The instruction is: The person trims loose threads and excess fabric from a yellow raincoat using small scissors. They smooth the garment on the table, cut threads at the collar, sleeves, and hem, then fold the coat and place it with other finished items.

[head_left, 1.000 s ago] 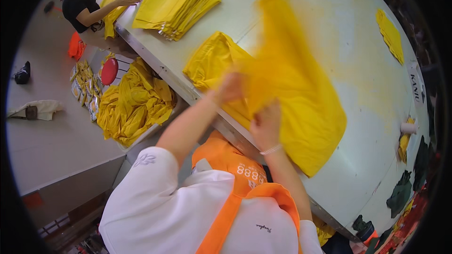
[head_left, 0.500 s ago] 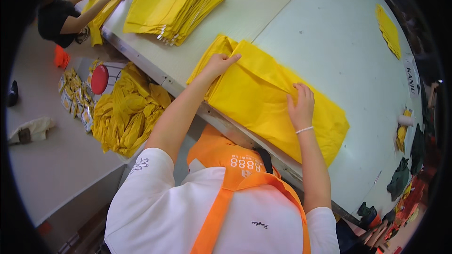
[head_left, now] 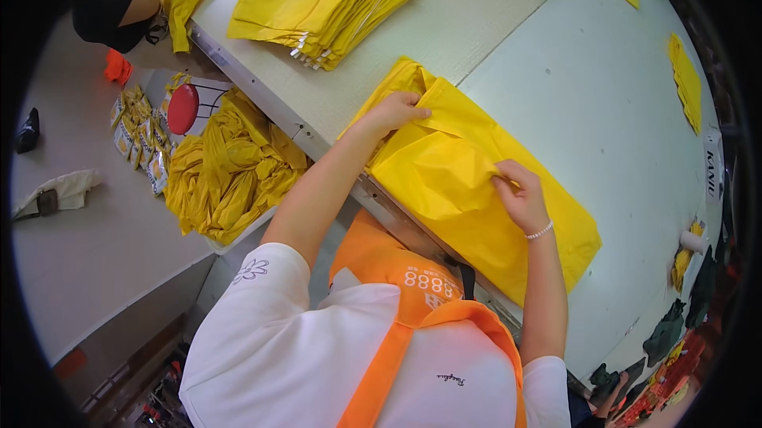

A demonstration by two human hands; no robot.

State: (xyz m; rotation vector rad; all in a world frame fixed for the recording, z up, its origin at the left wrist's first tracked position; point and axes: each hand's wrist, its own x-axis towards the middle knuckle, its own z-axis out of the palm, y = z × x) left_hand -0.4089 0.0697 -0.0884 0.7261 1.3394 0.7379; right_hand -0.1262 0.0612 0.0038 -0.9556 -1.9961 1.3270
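Note:
A folded piece of thin yellow fabric (head_left: 464, 182) lies slantwise along the near edge of the table, with a bulge in its upper layer. At its upper left end, my left hand (head_left: 403, 111) is closed on a fold, thumb on top and fingers tucked behind the cloth. My right hand (head_left: 524, 199) pinches the upper layer near the middle between thumb and fingers, lifting it a little. Beyond my left hand stands a stack of folded yellow fabric pieces (head_left: 317, 0) with small white tags at one corner.
Left of the table, a bin holds a heap of crumpled yellow fabric (head_left: 234, 170). Near it are a red round stool (head_left: 183, 109) and several packaged items (head_left: 143, 134). A co-worker (head_left: 111, 7) handles yellow cloth at the far left. More folded yellow fabric (head_left: 685, 83) lies at the right.
My right hand has closed on the upper layer and drawn it up, so the cloth bulges between my hands. My left hand stays at the same fold. The whole view has shifted slightly.

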